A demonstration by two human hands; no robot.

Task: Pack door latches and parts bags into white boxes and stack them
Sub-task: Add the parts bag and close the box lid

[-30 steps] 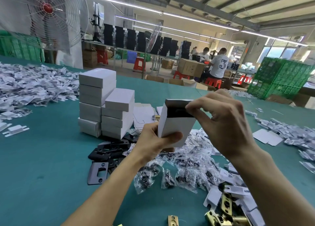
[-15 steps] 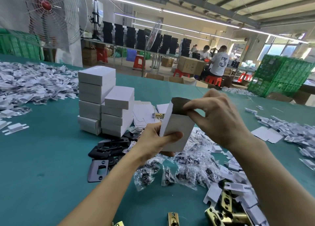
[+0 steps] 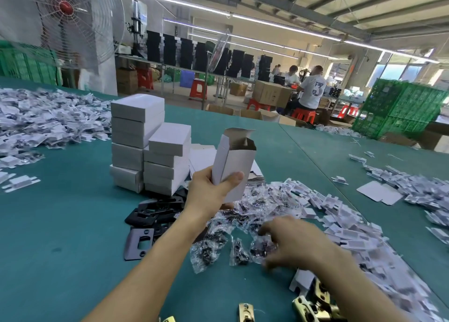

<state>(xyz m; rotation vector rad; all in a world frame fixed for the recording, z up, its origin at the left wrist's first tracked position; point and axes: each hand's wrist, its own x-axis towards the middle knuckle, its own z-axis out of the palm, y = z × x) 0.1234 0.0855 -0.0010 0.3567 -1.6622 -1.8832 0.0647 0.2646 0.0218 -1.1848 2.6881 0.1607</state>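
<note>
teal-covered factory table (image 3: 73, 236), big fan (image 3: 65, 8) at the back left, seated people far off.

risks first: the white box (image 3: 234, 166) is held by its lower end only, with its top flaps open and leaning a bit right. a hard squeeze could crush the thin card, and a slack grip could let it tip once weight goes in. the parts bags (image 3: 243, 214) lie in a tangled, slippery heap, so the right hand (image 3: 289, 244) could drag up two at once or snag a neighbour. a bag caught on the inner flap would jam at the mouth. the stacked boxes (image 3: 145, 146) stand just behind and left of the held box in uneven columns, so a careless elbow might knock them. brass latches (image 3: 313, 304) lie at the bottom edge beside the right forearm, and black plates (image 3: 155, 212) lie by the left wrist.

pose: the left hand (image 3: 211, 195) is raised above the bag heap, thumb across the box front and fingers wrapped behind, gripping it firmly. the right hand is low and palm down on the nearest bags, with fingers curled onto one clear bag. it's blurred, so can't tell if the bag is pinched or only touched. likely step: fetching a bag for the open box.
</note>
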